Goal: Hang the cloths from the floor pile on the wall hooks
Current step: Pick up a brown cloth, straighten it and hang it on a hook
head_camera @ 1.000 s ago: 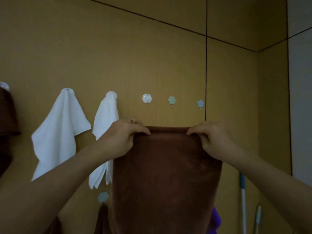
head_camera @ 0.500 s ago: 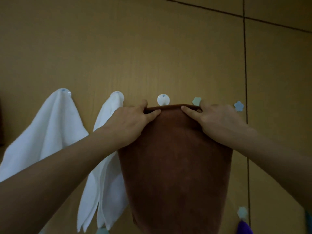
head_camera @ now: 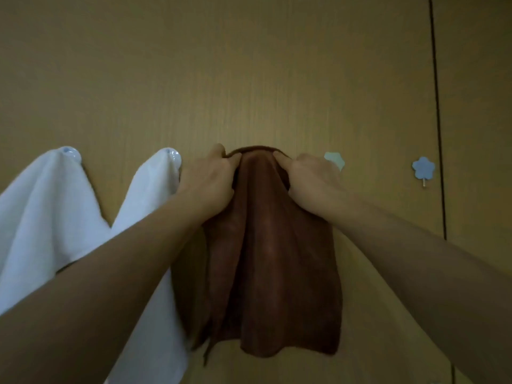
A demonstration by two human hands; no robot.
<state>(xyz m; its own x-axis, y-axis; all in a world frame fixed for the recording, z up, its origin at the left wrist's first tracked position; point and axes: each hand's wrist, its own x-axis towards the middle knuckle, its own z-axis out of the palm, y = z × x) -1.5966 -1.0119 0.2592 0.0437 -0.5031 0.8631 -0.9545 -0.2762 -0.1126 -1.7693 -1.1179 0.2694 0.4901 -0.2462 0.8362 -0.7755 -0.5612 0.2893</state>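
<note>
A brown cloth (head_camera: 277,259) hangs down the yellow-brown wall, its top bunched over a hook that the fabric hides. My left hand (head_camera: 210,181) grips the cloth's top left edge, and my right hand (head_camera: 310,181) grips the top right edge. Two white cloths hang to the left: one white cloth (head_camera: 38,217) on a round hook (head_camera: 70,153) and another white cloth (head_camera: 149,206) on a second round hook (head_camera: 173,156).
Right of my hands, a pale green flower-shaped hook (head_camera: 335,160) and a blue flower-shaped hook (head_camera: 423,169) are bare. A dark vertical seam (head_camera: 437,120) runs down the wall at the right.
Both hands raised the brown cloth from below the hook row and drew its top edge together over the third round hook. The view has closed in on the wall.
</note>
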